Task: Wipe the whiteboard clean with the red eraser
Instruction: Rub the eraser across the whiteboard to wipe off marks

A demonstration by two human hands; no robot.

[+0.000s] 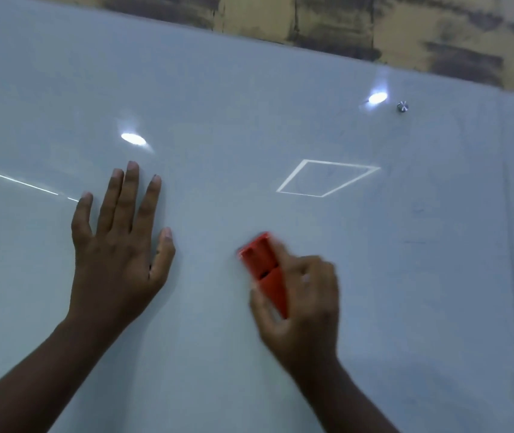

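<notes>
The glossy whiteboard (249, 120) is bordered above by a mottled tan wall (374, 23). The red eraser (263, 270) is gripped by the blurred right hand (305, 304) and held against the board. The left hand (118, 239) is laid flat beside it, fingers spread, well apart from the eraser.

Right hand (299, 295) and flat red plastic eraser (265, 270) smeared by motion blur; finger outlines soft. Eraser's lower end hidden behind the thumb and palm; its wiping face hidden against the glossy white whiteboard (249, 104). Both forearms cut off by the bottom edge. Faint grey marks (418, 210) at right too dim to read. Board runs past the left, right and bottom edges
</notes>
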